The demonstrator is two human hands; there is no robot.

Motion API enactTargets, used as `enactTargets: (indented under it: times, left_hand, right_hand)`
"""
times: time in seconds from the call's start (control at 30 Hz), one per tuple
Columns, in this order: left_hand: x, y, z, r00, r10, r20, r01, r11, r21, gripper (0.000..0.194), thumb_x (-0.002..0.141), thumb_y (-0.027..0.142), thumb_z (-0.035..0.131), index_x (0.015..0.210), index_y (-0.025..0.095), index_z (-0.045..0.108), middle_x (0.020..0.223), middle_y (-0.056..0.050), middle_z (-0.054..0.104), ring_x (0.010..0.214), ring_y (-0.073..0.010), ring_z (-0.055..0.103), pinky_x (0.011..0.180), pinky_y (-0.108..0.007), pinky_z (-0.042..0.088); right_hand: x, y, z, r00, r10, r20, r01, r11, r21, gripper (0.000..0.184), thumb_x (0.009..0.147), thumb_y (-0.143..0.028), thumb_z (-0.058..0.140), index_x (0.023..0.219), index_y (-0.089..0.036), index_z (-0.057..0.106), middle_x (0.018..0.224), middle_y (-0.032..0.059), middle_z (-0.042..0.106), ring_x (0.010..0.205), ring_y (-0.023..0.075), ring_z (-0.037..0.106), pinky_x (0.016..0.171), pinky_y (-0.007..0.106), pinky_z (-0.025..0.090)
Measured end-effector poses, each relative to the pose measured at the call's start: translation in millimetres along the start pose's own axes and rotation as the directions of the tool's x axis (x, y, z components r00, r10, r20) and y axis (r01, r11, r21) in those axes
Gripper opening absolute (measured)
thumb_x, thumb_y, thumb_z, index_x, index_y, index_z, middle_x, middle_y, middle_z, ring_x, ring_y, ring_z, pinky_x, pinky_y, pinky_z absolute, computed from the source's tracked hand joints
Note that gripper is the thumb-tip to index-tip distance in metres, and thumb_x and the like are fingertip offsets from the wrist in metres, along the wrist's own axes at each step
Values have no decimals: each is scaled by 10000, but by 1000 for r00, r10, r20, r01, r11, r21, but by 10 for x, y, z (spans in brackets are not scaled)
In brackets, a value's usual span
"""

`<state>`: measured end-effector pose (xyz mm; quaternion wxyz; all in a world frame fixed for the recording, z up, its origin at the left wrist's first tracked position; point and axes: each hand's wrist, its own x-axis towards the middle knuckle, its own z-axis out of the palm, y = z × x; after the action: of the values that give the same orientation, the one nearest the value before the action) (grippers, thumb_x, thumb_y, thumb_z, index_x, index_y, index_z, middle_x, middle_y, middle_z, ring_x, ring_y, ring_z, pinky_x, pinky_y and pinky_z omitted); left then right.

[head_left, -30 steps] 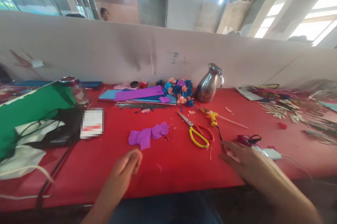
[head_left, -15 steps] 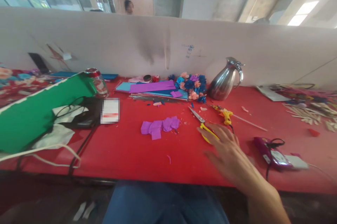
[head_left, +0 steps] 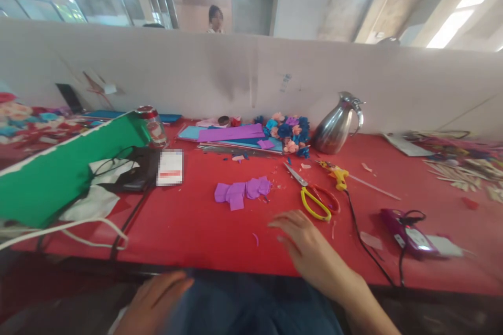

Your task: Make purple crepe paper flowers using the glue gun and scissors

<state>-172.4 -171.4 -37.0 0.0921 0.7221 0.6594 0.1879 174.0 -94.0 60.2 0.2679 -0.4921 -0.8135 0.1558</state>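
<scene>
My right hand (head_left: 308, 246) hovers above the red table's front half, its fingers loosely stretched and apart, holding nothing. Just beyond it lie scissors (head_left: 316, 204) with one yellow and one red handle, blades pointing away. To its upper left, a row of overlapping purple paper squares (head_left: 237, 196) rests on the table. My left hand (head_left: 155, 301), somewhat blurred, is low at the table's front edge near my lap. Its visible fingers are extended and nothing shows in them. A small purple scrap (head_left: 255, 239) lies left of my right hand.
A yellow glue gun (head_left: 338, 176) with a black cord and a steel jug (head_left: 334, 125) stand right of centre. Paper flowers (head_left: 288, 130) and purple sheets (head_left: 231, 132) are at the back. A green box (head_left: 74, 172) is left, a purple power device (head_left: 406, 233) right.
My right hand has moved left and toward me, away from the scissors, which now show fully. My left hand has come into view at the bottom. The view has shifted slightly.
</scene>
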Motion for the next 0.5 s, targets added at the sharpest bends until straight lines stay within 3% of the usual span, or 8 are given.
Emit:
enactTargets:
  times: [0.03, 0.1, 0.17, 0.27, 0.4, 0.5]
  left_hand:
    - [169, 118, -41, 997, 71, -34, -71, 997, -5, 412, 706, 165, 473, 952, 383, 721, 1000, 18, 725, 967, -199, 648, 881, -321, 513]
    - [563, 342, -79, 950, 252, -183, -245, 968, 63, 434, 783, 118, 411, 1036, 317, 701, 1050, -29, 703, 972, -211, 634, 901, -367, 491]
    - [952, 507, -77, 892, 327, -312, -313, 945, 93, 359, 830, 150, 407, 976, 271, 712, 976, -46, 708, 884, -204, 645, 855, -352, 499]
    - [1376, 591, -29, 900, 258, -351, -267, 963, 24, 267, 864, 283, 451, 913, 218, 705, 947, -66, 698, 884, -213, 634, 839, -339, 498]
    - [1722, 564, 35, 917, 172, -360, -214, 973, -81, 282, 851, 332, 459, 927, 201, 697, 978, -78, 697, 926, -232, 624, 877, -359, 471]
    - [2018, 610, 53, 936, 57, -347, -123, 978, -170, 273, 843, 335, 460, 895, 209, 697, 952, -62, 719, 901, -228, 644, 830, -335, 479]
  right_hand:
    - [1, 2, 54, 1000, -20, 3, 20, 999, -37, 291, 854, -143, 461, 1052, -235, 653, 1025, 79, 669, 969, 226, 602, 831, 367, 478]
    - [-13, 53, 126, 1000, 8, 18, -5, 990, -142, 229, 866, -176, 483, 974, -228, 678, 913, 79, 683, 871, 221, 618, 787, 352, 476]
    - [-48, 153, 150, 996, 87, 19, -81, 972, -221, 224, 890, -208, 471, 846, -223, 690, 742, 61, 665, 730, 199, 617, 705, 316, 470]
    - [-127, 336, 154, 986, 152, -69, -163, 965, -206, 233, 895, -181, 454, 854, -213, 681, 765, 57, 666, 749, 199, 621, 706, 314, 478]
    - [-216, 516, 246, 964, 147, -221, -177, 977, -120, 238, 860, -114, 464, 965, -211, 654, 926, 71, 671, 891, 223, 615, 819, 372, 497]
    - [-229, 569, 369, 965, 142, -221, -165, 982, -91, 252, 862, -100, 445, 954, -212, 651, 905, 72, 667, 847, 219, 620, 795, 378, 520]
